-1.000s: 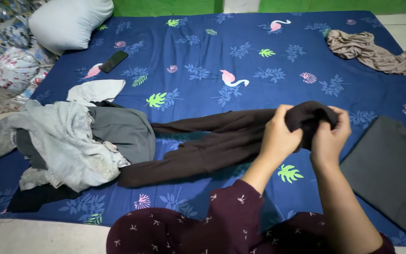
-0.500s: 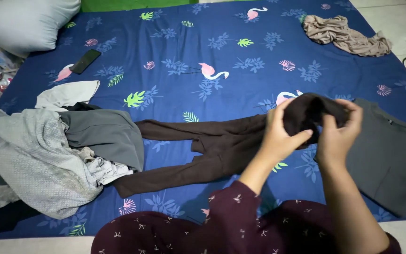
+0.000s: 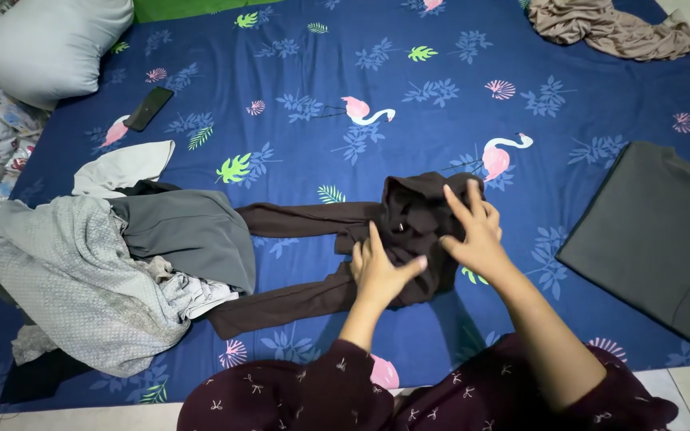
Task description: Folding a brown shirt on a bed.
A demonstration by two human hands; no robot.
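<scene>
A dark brown garment point(image 3: 409, 214) lies on the blue patterned sheet point(image 3: 321, 128). Its top part is folded over into a bunch, and two long legs stretch left toward the clothes pile. My left hand point(image 3: 381, 270) rests on the garment's near side with its fingers curled into the fabric. My right hand point(image 3: 473, 231) lies flat on the folded bunch, fingers spread. Dark red patterned sleeves cover both my arms.
A pile of grey and white clothes point(image 3: 105, 255) sits at the left. A folded dark grey garment point(image 3: 656, 239) lies at the right, a crumpled beige cloth point(image 3: 608, 28) at the far right. A black phone point(image 3: 148, 108) and a pale pillow point(image 3: 49, 44) lie at the far left.
Both hands have come down and left, laying the raised bunch of the brown garment onto its legs. The right hand has let go and spread flat.
</scene>
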